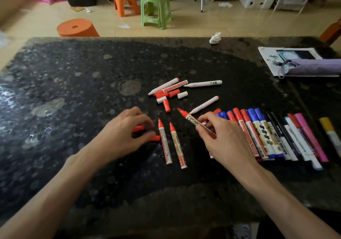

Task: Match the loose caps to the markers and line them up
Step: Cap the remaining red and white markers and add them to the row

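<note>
My right hand (224,137) holds an uncapped red marker (191,119), tip pointing up-left. My left hand (125,130) pinches a red cap (138,128); another red cap (155,138) lies by its fingertips. Two uncapped red markers (164,143) (178,146) lie side by side between my hands. Further back sits a loose pile of thin white markers and red caps (167,92), with a white cap (182,94) and a single red cap (166,105). A row of capped markers (267,137) lines up to the right, partly hidden by my right hand.
The dark speckled table (73,91) carries a crumpled tissue (215,38) at the far edge and a folded purple umbrella (313,67) on paper at far right. A yellow marker (330,133) lies apart. Orange and green stools (156,6) stand beyond.
</note>
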`<state>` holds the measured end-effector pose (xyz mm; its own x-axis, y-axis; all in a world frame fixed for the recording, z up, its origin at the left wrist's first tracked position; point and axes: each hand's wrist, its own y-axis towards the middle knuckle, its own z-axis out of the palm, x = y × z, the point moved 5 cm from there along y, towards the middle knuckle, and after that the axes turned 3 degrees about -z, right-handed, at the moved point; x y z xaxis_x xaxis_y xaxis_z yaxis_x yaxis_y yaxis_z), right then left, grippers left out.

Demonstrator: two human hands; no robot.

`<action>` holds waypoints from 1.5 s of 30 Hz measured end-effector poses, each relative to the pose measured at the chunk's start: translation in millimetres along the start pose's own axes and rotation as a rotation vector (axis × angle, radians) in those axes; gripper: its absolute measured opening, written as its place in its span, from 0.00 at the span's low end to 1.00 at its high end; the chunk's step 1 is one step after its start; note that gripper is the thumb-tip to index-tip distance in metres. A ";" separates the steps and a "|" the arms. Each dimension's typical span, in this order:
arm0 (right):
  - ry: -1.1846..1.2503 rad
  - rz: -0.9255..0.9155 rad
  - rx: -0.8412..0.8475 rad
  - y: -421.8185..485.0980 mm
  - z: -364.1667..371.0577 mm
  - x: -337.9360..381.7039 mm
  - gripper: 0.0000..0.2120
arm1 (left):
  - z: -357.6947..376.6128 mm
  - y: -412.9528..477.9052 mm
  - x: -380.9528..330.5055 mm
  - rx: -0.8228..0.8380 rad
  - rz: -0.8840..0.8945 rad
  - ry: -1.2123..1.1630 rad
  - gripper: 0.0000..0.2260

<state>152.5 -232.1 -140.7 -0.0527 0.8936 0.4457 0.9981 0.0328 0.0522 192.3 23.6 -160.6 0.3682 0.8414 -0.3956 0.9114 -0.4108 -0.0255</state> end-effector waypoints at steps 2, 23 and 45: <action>0.001 -0.018 0.001 0.1 1.2 0.9 0.10 | 8.7 -4.8 -9.9 0.094 0.060 0.103 0.17; 0.193 -0.229 -0.088 1.2 0.6 15.4 0.10 | 2.6 -11.2 -25.0 0.049 -0.245 -1.019 0.07; 0.143 -0.427 -0.100 -17.6 6.9 38.9 0.18 | -5.8 -21.2 -46.2 -0.163 0.102 -0.326 0.08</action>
<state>133.1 -194.9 -130.4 -0.4694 0.7386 0.4840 0.8785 0.3352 0.3404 157.0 -4.5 -136.4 0.4044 0.6323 -0.6608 0.9001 -0.4033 0.1649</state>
